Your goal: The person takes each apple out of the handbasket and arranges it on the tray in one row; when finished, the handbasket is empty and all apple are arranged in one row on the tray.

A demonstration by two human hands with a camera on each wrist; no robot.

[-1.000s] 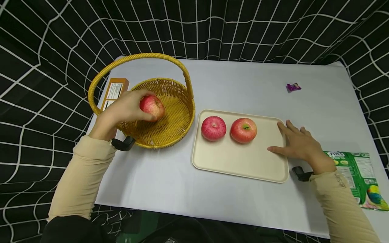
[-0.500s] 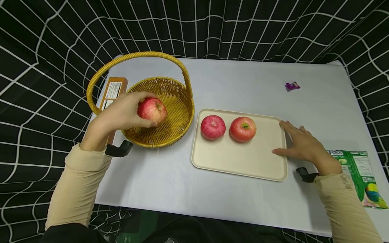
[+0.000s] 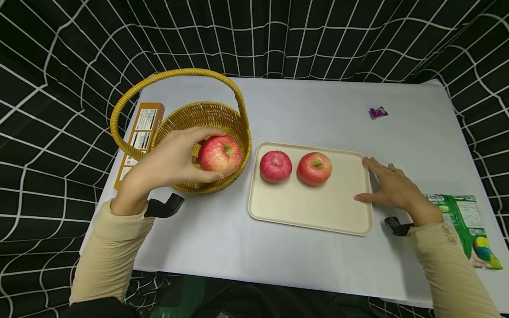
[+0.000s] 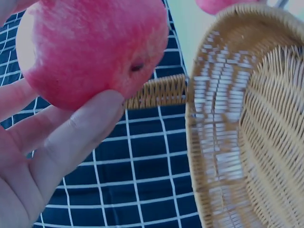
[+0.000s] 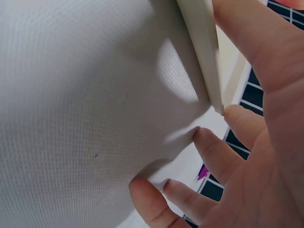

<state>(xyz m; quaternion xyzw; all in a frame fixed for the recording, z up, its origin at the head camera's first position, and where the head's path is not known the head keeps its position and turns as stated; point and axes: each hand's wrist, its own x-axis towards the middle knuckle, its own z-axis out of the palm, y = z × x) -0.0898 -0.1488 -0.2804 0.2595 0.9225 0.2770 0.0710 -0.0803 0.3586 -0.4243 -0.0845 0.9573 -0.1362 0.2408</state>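
Observation:
My left hand [image 3: 175, 161] grips a red apple [image 3: 220, 155] above the yellow wicker basket [image 3: 216, 187]. In the left wrist view, thumb and fingers wrap the apple [image 4: 95, 47], and the basket's inside [image 4: 275, 142] shows only bare weave. Two more apples, a darker pink one [image 3: 275, 166] and a red one [image 3: 314, 168], sit side by side on the left half of the cream tray [image 3: 310, 212]. My right hand [image 3: 391, 187] spreads its fingers at the tray's right edge; in the right wrist view they lie by the tray rim [image 5: 202, 52] and the white cloth.
A long orange box [image 3: 140, 139] lies left of the basket, partly behind its tall arched handle [image 3: 179, 73]. Toward the back right is a small purple candy wrapper [image 3: 378, 112]. A green candy bag [image 3: 469, 229] lies by my right forearm. Black netted walls [image 3: 270, 39] surround the table.
My left hand has lifted the apple up from inside the basket and moved it right, closer to the camera. The right hand stays at the tray's edge.

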